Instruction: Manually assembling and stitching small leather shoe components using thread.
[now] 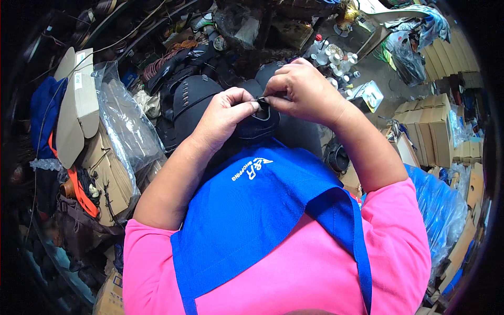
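Observation:
Over my lap, my left hand (227, 114) and my right hand (304, 93) meet with thumbs and fingertips pinched together. Between them runs a short, thin dark piece (261, 98), like a cord end; its exact kind is too small to tell. Just below, a thin grey loop (261, 118) hangs against a soft black item (254, 131) on my lap. What that item is, I cannot make out. To the left of my left hand sits a rounded black padded piece (191, 97) with pale stitching or lettering. A blue apron (241, 210) covers my front.
Clear plastic wrapping (126, 115) and cardboard pieces (79, 105) lie at the left. Several small bottles (336, 58) stand on the floor at the far right. Cardboard boxes (425, 126) and a blue plastic-wrapped bundle (438, 205) line the right side.

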Demonstrator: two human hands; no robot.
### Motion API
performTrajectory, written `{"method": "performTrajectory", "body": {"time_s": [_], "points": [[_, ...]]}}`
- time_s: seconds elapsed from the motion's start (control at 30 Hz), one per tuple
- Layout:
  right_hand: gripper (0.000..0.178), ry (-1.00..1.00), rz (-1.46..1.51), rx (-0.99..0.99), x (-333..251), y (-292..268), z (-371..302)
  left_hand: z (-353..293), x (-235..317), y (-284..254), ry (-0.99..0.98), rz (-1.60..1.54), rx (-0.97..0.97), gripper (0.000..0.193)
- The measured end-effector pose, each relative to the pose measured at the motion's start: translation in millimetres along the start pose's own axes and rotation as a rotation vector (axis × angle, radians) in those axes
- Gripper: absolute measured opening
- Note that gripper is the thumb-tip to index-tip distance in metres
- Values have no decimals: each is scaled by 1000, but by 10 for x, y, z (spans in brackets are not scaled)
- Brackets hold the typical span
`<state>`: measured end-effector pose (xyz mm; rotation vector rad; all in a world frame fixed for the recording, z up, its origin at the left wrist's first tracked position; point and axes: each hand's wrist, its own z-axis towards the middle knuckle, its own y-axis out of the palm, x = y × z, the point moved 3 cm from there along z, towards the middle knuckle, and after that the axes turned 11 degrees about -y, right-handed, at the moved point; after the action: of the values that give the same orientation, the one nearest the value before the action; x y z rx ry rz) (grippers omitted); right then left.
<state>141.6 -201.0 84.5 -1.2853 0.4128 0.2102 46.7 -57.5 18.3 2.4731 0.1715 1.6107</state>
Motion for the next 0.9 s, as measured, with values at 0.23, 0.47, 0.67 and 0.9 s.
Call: {"method": "performTrajectory", "body": {"time_s": [0.23, 0.47, 0.67, 0.9], "points": [[12, 105, -161, 107, -64, 111, -11, 63, -75, 1, 43, 47, 75, 7], [11, -24, -222, 46, -89, 41, 30, 31, -115, -26, 72, 29, 48, 5], [13, 106, 246, 5, 134, -27, 4, -6, -49, -73, -6, -140, 40, 10], [15, 221, 618, -72, 274, 57, -52, -3, 16, -5, -59, -87, -12, 18]]}}
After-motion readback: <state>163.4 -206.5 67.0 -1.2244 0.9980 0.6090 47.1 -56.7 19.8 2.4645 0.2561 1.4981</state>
